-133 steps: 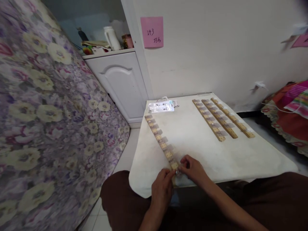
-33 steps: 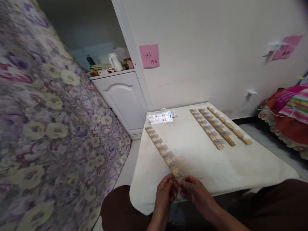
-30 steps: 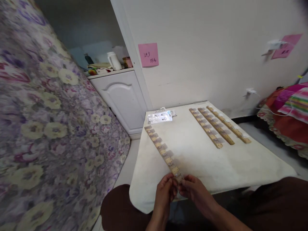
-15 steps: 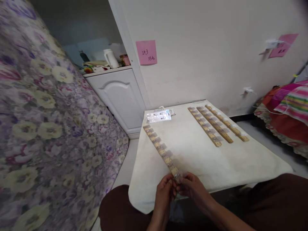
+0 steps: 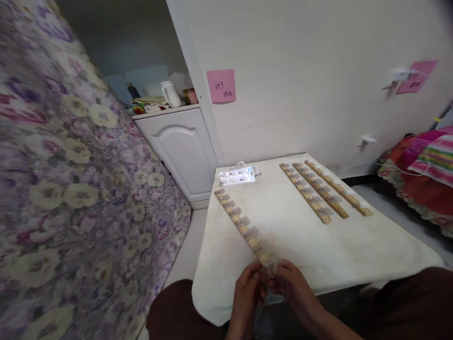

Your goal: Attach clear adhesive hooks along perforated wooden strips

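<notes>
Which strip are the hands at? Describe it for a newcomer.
Find the white table, then its left half. A wooden strip slants there, far end near the clear package. Unlike the three grouped strips, it has the left hand and right hand at its near end.

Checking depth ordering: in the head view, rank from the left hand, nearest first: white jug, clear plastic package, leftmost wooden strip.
1. Leftmost wooden strip: near end right at the left hand.
2. Clear plastic package: far left of the table.
3. White jug: beyond the table, left, atop the cabinet.
</notes>
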### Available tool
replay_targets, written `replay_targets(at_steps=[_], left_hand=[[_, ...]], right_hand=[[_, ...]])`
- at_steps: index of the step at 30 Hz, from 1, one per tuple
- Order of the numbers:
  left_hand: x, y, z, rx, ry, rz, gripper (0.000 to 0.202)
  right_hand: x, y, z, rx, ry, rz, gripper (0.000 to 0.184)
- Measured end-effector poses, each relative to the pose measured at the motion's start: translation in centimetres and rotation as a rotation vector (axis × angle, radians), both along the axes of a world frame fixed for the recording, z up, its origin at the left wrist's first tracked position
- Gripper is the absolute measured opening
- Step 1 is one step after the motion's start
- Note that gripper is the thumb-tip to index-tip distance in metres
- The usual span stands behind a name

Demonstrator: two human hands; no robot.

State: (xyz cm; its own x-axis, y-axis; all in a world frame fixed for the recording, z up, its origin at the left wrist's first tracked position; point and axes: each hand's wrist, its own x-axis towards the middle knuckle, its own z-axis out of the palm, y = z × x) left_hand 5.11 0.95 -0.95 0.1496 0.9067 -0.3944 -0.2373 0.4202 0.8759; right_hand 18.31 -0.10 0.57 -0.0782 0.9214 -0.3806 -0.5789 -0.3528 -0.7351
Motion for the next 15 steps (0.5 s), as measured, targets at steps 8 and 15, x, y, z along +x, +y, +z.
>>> replay_targets(at_steps=[8, 15], left_hand=[[0.3, 0.3, 0.3, 0.003, -0.020, 0.062, 0.053], [2.7, 0.7, 0.4, -0.025, -0.088, -0.053, 0.061]], right_hand=[[2.6, -2.5, -0.8, -0.070, -0.007, -0.038, 0.018], [5.6, -5.9, -3.5, -0.206, -0.052, -0.108, 0.030]])
